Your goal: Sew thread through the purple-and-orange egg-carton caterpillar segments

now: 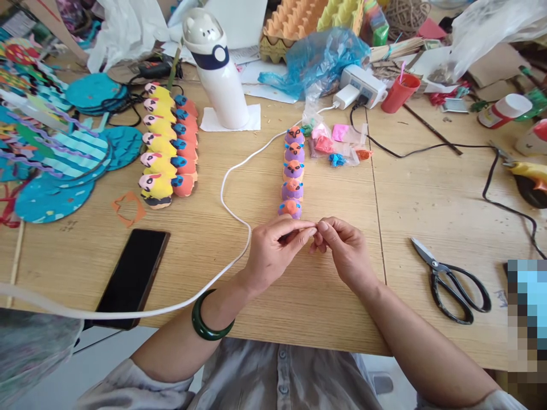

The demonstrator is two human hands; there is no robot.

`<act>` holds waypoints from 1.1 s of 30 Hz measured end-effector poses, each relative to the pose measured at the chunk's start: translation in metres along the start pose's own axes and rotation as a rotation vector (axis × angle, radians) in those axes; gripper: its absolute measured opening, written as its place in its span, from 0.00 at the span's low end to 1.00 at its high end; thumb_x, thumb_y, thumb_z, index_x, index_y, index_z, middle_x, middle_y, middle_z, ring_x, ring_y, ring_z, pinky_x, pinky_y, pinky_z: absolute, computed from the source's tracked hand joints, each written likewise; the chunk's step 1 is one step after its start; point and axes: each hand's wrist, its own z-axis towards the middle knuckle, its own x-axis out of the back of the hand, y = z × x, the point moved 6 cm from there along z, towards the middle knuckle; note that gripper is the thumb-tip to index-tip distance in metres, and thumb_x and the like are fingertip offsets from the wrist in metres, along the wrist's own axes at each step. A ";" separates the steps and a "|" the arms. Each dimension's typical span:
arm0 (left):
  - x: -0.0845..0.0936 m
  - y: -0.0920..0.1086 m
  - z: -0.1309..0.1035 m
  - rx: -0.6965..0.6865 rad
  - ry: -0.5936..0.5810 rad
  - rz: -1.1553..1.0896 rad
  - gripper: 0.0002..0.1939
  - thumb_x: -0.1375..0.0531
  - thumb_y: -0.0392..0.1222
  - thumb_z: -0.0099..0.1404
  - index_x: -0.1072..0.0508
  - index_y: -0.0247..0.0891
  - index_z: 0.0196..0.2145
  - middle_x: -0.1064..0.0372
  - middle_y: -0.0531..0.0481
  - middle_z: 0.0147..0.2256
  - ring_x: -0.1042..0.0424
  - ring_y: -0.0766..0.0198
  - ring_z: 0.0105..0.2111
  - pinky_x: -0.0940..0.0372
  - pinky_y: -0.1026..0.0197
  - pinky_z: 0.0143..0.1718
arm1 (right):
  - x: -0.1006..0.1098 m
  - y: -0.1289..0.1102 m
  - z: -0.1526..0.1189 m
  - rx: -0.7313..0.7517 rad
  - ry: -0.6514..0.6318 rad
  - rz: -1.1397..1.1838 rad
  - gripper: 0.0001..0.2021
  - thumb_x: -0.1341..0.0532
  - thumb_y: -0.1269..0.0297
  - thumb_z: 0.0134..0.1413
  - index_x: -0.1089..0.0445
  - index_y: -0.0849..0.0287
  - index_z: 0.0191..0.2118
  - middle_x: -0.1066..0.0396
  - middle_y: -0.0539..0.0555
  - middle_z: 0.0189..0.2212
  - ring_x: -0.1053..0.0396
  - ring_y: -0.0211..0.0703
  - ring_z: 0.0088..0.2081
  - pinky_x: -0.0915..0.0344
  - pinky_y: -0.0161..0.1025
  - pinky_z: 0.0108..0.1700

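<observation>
My left hand point(277, 245) and my right hand point(344, 245) meet fingertip to fingertip over the table. Thumbs and forefingers are pinched together; whatever lies between them is too small or hidden to make out. Just beyond the fingers stands a row of purple egg-carton cups point(293, 171) with orange tops, blue side pieces and dark marks. The nearest cup point(290, 208) has an orange top and blue pieces, but I see no dark marks on it. Small bags of coloured clay point(327, 142) in pink, red, blue and green lie beyond, to the right.
Yellow figures point(158, 145) and red-orange figures point(187, 145) stand in rows at left. A white cable point(224, 188) snakes past a phone point(133, 276) and a white bottle point(222, 80). Scissors point(448, 279) lie at right, near a red cup point(400, 93) and a power strip point(363, 85).
</observation>
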 end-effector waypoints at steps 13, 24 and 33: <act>0.004 0.001 0.000 -0.036 0.043 0.022 0.12 0.37 0.37 0.70 0.17 0.39 0.49 0.17 0.45 0.39 0.20 0.62 0.38 0.27 0.64 0.40 | 0.001 -0.001 0.002 -0.026 0.028 0.145 0.14 0.27 0.51 0.53 0.23 0.57 0.32 0.31 0.45 0.23 0.36 0.32 0.22 0.29 0.34 0.28; 0.010 -0.010 0.002 0.137 0.106 -0.059 0.12 0.38 0.45 0.72 0.16 0.40 0.46 0.17 0.46 0.41 0.20 0.63 0.39 0.27 0.64 0.40 | 0.002 0.006 0.003 -0.066 0.036 0.162 0.19 0.31 0.46 0.56 0.23 0.57 0.26 0.42 0.43 0.15 0.47 0.30 0.18 0.33 0.33 0.23; 0.024 -0.006 0.001 0.172 0.277 -0.141 0.12 0.38 0.46 0.72 0.16 0.42 0.47 0.21 0.49 0.33 0.25 0.65 0.32 0.30 0.64 0.34 | 0.006 0.006 0.005 -0.053 0.088 0.142 0.17 0.30 0.48 0.55 0.24 0.57 0.27 0.39 0.44 0.19 0.46 0.30 0.20 0.30 0.33 0.25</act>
